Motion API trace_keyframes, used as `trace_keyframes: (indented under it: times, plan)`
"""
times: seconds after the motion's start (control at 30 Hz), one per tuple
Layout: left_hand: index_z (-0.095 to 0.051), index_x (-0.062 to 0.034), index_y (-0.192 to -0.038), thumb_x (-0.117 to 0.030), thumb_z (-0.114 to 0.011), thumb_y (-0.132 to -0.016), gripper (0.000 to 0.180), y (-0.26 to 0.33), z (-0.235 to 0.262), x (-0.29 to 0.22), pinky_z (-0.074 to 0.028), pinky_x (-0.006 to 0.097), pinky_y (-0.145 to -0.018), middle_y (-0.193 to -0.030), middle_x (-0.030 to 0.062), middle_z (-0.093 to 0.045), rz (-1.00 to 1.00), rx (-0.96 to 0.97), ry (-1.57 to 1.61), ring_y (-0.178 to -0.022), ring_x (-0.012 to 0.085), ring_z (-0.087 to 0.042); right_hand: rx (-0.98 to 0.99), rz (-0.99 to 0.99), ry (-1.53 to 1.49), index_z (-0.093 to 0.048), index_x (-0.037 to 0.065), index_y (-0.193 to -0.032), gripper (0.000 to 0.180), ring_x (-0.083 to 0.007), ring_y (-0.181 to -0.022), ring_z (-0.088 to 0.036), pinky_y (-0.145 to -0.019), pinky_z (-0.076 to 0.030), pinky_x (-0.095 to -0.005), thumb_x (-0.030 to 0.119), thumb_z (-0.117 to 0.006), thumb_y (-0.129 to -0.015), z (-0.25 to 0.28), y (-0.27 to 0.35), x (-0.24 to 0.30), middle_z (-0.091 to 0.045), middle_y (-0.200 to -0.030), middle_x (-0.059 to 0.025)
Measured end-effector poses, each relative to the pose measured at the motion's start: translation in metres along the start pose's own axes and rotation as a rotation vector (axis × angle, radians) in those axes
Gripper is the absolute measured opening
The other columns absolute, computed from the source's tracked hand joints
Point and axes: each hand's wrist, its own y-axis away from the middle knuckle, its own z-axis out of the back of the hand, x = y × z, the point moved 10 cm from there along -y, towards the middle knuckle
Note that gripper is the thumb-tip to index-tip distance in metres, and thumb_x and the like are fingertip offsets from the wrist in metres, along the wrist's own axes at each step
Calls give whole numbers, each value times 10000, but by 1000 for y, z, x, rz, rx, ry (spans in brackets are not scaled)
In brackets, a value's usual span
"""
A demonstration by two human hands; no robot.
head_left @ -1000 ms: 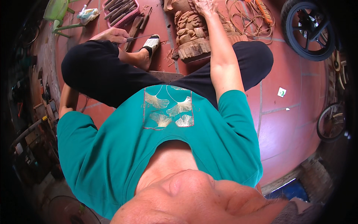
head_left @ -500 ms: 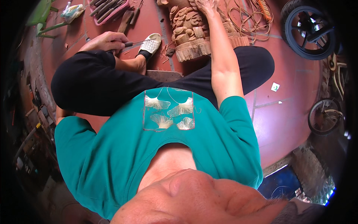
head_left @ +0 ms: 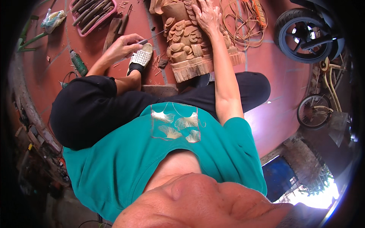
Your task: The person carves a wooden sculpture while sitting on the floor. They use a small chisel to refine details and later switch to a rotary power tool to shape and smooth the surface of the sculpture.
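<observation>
A carved wooden figure (head_left: 184,47) of light reddish-brown wood rests on the floor before my crossed legs, its rough-cut base towards me. On its upper right side lies my right hand (head_left: 208,18), fingers stretched out and spread over the carved surface. Left of the figure, my left hand (head_left: 125,46) is closed round the dark handle of a thin carving chisel (head_left: 143,41). The slim metal shaft points right, its tip close to the figure's left side; whether it touches, I cannot tell.
A pink basket (head_left: 115,8) of tool handles stands at the far left, near a wooden mallet (head_left: 112,33) and a green power tool (head_left: 78,62). A coiled orange cord (head_left: 236,28) lies beyond the figure. A motorbike wheel (head_left: 303,35) stands at the right. Wood chips litter the floor.
My left hand has lifted and moved right with the chisel, which now points at the figure. My right hand stays on the figure, its fingers now more in view. The whole view has shifted.
</observation>
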Motion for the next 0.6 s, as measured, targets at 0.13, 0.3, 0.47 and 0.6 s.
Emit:
trace_keyframes:
  times: [0.13, 0.3, 0.47, 0.6]
  plan:
    - [-619, -31, -1164, -162, -614, -936, 263, -18, 2, 13, -479, 310, -649, -838, 86, -694, -205, -187, -163, -742, 151, -631, 59, 35, -44, -553, 106, -1322, 431, -373, -1223, -513, -980, -422, -470, 274, -618, -930, 4, -2, 7, -526, -1383, -142]
    - [-577, -95, -1213, -173, -637, -923, 306, -33, -2, -5, -512, 401, -750, -915, 177, -716, -253, -193, -318, -844, 328, -691, 110, 51, -82, -510, 105, -1383, 478, -347, -1267, -504, -990, -408, -441, 255, -619, -942, 5, -1, 7, -506, -1428, -137]
    - [-574, -110, -1215, -169, -632, -920, 306, -42, -1, 1, -516, 435, -756, -931, 178, -716, -349, -204, -385, -902, 370, -690, 116, 29, -95, -515, 97, -1386, 486, -352, -1263, -506, -1000, -401, -436, 247, -629, -938, 7, -4, 8, -522, -1416, -147]
    - [-595, -93, -1207, -174, -634, -918, 302, -40, -5, 9, -515, 429, -745, -920, 150, -713, -370, -206, -309, -882, 342, -696, 94, 58, -78, -516, 87, -1389, 495, -345, -1299, -489, -1017, -392, -435, 230, -639, -931, 8, -2, 9, -528, -1413, -155]
